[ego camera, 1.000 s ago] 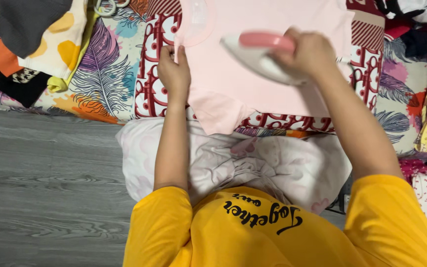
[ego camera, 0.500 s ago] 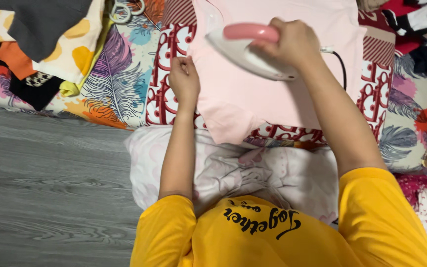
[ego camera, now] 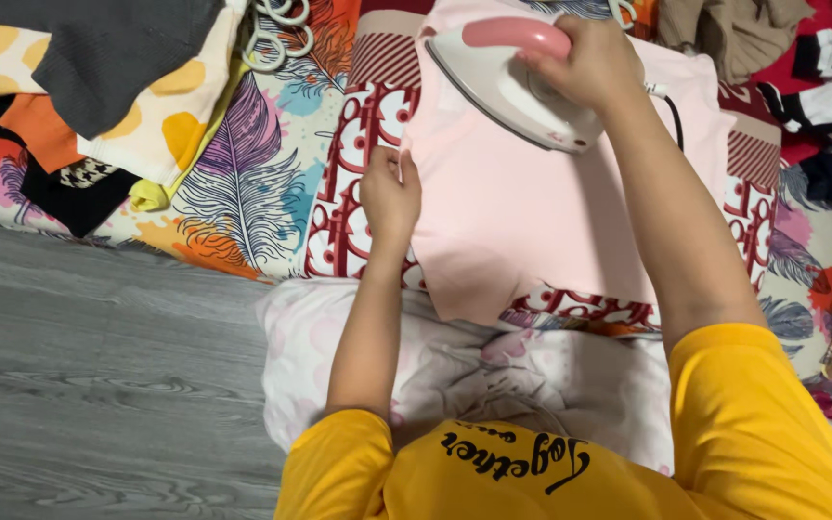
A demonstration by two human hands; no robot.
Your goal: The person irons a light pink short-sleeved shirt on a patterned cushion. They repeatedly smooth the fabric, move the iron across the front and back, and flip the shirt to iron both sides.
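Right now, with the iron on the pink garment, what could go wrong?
The left hand pins the pink garment's edge close to the iron held by the right hand, so a stroke toward it could burn fingers. The cord lies across the garment and might snag. Lingering in one spot could scorch the fabric.

Hidden under the right hand (ego camera: 594, 63): rear half of the iron's pink handle (ego camera: 517, 34). Cut off by the top edge: upper part of the pink garment (ego camera: 522, 212), hangers (ego camera: 276, 24). Largely concealed behind the right forearm: black cord (ego camera: 674, 111). Hidden beneath the iron (ego camera: 512, 82): its soleplate. Tucked out of sight against cloth: left hand (ego camera: 389, 197) fingertips. Cropped at right: heaped clothes (ego camera: 820, 58).
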